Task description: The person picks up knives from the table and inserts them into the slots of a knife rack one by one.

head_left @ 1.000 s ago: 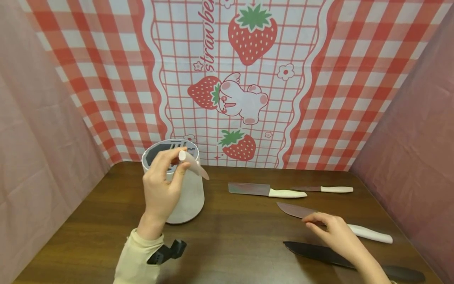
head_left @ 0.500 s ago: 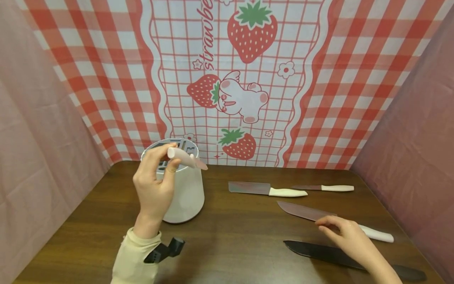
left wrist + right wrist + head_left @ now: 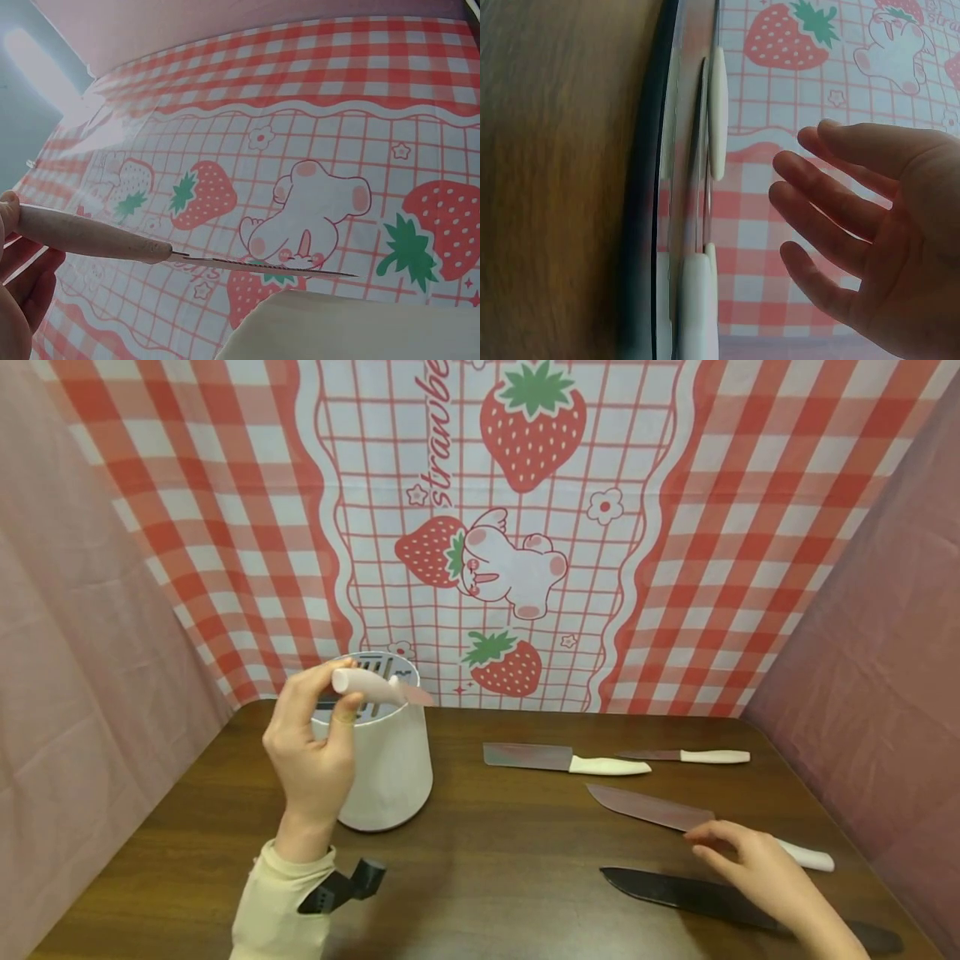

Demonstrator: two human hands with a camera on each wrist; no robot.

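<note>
Left hand: the left hand [image 3: 311, 752] pinches the white-handled knife [image 3: 371, 687] by its handle, thumb on one side and fingers on the other.
Knife: raised off the table [image 3: 487, 877], close to the holder [image 3: 386, 768], lying nearly level, its blade pointing away to the right.
Holder: upright on the table, its slotted top [image 3: 371, 708] partly hidden behind the left hand and the knife.
Gap: the left wrist view shows the blade apart from the holder; whether it is over the slots or just in front, one cannot tell.
Angle: slotting seems the step in hand; the wrist would need to tip the blade point down and line its flat up with a slot before lowering.
Grip: a pinch well back on the handle looks light, so a slow, straight descent would serve best.
Right hand: the right hand [image 3: 753, 867] holds nothing, fingers loosely spread above the chef's knife [image 3: 648, 807] and the black knife [image 3: 678, 889]; better well clear of both edges.
</note>
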